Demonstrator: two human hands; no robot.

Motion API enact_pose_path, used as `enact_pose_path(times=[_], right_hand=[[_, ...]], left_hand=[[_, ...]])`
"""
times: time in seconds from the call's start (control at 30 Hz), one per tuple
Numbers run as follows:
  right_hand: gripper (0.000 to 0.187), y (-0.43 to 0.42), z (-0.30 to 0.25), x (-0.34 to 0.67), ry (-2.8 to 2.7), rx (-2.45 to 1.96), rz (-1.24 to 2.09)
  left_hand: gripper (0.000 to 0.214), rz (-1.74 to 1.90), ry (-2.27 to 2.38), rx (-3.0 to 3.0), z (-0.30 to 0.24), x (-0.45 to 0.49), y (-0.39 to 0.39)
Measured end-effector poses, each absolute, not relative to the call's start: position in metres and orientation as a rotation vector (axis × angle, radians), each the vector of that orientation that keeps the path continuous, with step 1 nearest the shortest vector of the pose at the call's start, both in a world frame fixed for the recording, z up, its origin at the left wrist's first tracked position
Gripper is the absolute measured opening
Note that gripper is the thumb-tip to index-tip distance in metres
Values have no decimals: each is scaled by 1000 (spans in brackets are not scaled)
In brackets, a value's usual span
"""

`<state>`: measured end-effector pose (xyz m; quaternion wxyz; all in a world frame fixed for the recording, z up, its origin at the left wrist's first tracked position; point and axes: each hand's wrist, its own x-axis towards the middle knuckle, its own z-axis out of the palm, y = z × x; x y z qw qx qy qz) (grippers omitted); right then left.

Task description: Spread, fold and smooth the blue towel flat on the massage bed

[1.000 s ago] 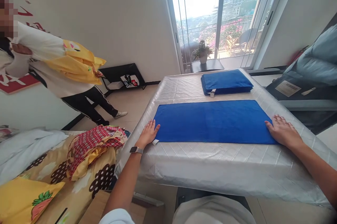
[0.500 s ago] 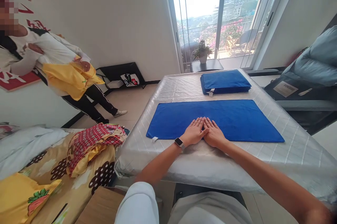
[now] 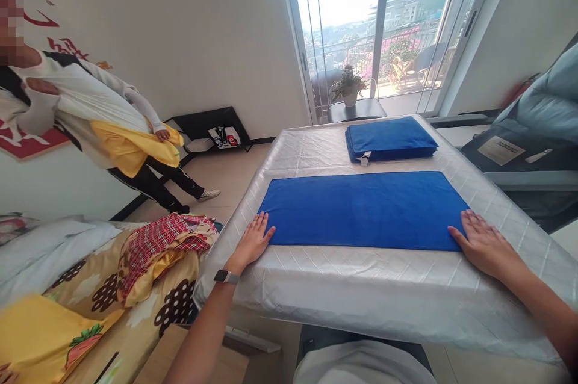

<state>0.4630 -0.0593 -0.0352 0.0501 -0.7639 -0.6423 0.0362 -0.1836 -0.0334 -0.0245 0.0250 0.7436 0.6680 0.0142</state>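
Finger state: on the left hand (image 3: 251, 241) and right hand (image 3: 487, 245), the fingers are straight, thumbs spread wide; neither hand grips anything.

Position: the blue cloth (image 3: 361, 209) lies flat between the two hands, its opposite ends at the fingers, on the silver-covered surface (image 3: 343, 288).

Possible faults:
- Skew or creasing. Likely cause: unequal outward pressure from the left and right fingers.
- Slippage. Likely cause: the glossy covering may offer little friction if the fingers drag sideways.
- Disturbed stack. Likely cause: a forward sweep of the right fingers could catch the stack of blue cloths (image 3: 392, 137) ahead of and inward from them.

Markings:
- White tag (image 3: 365, 157) on the stack's near edge, ahead of the fingers: too small to read.
- White label (image 3: 501, 150), beyond the right fingers: text illegible.
- Printed bag (image 3: 224, 138), beyond the left fingers: no brand can be confirmed.
- Red wall lettering (image 3: 65, 47), far beyond the left fingers: partly hidden; not readable in full.
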Motion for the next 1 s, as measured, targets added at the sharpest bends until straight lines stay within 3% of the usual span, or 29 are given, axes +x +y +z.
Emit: enact_pose_path(times=[0.6, 0.83, 1.0], right_hand=[[104, -63, -39, 482, -1913, -2295, 127], [94, -72, -21, 463, -1802, -2282, -118], [77, -46, 15, 368, -2051, -2012, -200]], left_hand=[[87, 252, 2147, 2215, -21, -178, -45], [79, 394, 2117, 2161, 11, -159, -59], [75, 293, 1689, 2512, 39, -72, -34]])
